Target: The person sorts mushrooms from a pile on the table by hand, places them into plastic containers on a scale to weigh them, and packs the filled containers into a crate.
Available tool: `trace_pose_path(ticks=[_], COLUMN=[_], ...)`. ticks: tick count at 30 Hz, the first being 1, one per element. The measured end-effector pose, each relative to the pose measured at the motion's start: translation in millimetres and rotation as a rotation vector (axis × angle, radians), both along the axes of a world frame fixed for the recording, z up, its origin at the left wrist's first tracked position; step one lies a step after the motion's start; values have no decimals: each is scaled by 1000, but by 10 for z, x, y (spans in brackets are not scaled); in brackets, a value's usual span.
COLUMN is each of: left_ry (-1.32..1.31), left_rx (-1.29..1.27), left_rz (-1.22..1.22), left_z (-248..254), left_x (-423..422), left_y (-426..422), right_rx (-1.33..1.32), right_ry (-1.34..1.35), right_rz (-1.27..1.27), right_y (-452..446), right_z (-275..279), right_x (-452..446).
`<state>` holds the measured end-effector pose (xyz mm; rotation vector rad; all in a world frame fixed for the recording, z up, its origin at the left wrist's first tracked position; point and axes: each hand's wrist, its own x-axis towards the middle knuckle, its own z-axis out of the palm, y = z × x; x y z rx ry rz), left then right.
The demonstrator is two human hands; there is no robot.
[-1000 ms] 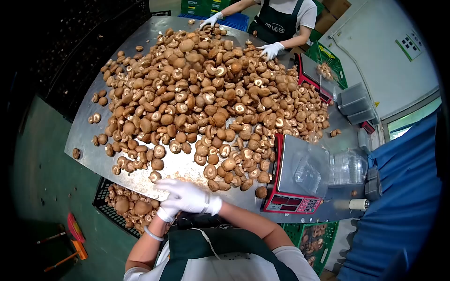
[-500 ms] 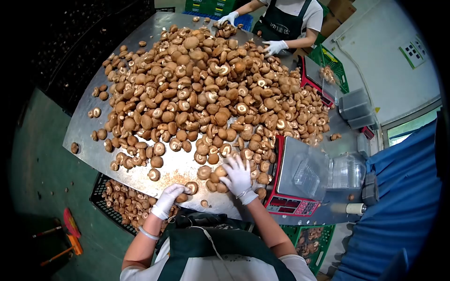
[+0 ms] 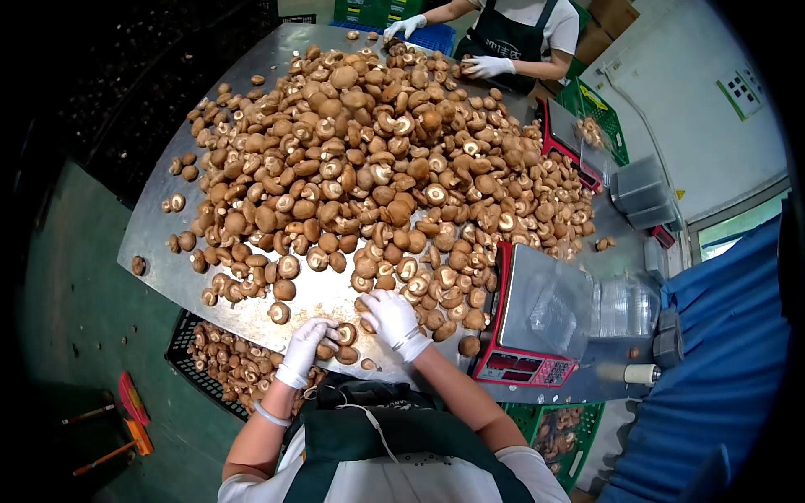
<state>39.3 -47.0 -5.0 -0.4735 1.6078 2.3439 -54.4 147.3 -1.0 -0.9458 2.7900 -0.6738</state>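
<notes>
White-gloved, my left hand is at the near edge of the metal table, its fingers curled against a brown mushroom. Beside its fingertips lie a mushroom with its pale underside showing and another brown mushroom. My right hand, also gloved, reaches leftward with bent fingers around a mushroom, which they partly cover. A small mushroom piece lies below the right wrist. Beyond both hands spreads a large heap of shiitake mushrooms.
A red scale with a clear tray stands at right, near stacked clear plastic boxes. Below the table's left edge sits a black crate of mushrooms. Across the table, a co-worker's gloved hands work at the heap. A second scale is nearby.
My right hand has moved left, away from the mushrooms beside the scale, toward my left hand. My left fingers have shifted slightly. The co-worker's hand nearer the scales has moved left.
</notes>
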Motion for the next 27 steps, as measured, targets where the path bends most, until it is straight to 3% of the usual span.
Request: trace_pose_path(ticks=[3, 5, 6, 8, 9, 11, 13, 15, 17, 19, 23, 25, 27], left_ry=[42, 57, 63, 7, -51, -55, -20, -85, -154, -158, -75, -80, -77], left_rx=[-17, -6, 17, 152, 284, 337, 400, 411, 432, 454, 450, 286, 257], left_rz=[-53, -79, -77, -62, -46, -39, -124, -68, -32, -23, -2, 48, 56], left_z=[-14, 56, 2, 271, 367, 186, 146, 212, 214, 218, 240, 127, 36], left_x=[20, 1, 9, -50, -72, -90, -129, -123, -133, -125, -72, -2, 36], left_y=[-10, 31, 50, 150, 181, 170, 139, 117, 64, 32, -61, -122, -193], right_rx=[-447, -699, -695, -1025, -682, -539, -458, -425, -229, 74, 124, -187, -206], right_ry=[-75, -784, -783, -1170, -521, -403, -316, -113, 61, 130, 79, 12, 52], right_rz=[-133, -365, -367, -415, -153, 51, -18, -281, -287, -188, 63, 160, 65], right_y=[85, 176, 181, 172, 79, 19, -47, -121, -187, -264, -370, -355, -314], right_z=[-102, -137, -123, -99, -51, 76, 204, 169, 214, 157, 158, 129, 6], right_x=[-95, -117, -83, 71, 121, 143, 24, -181, -354, -409, -173, -61, -173])
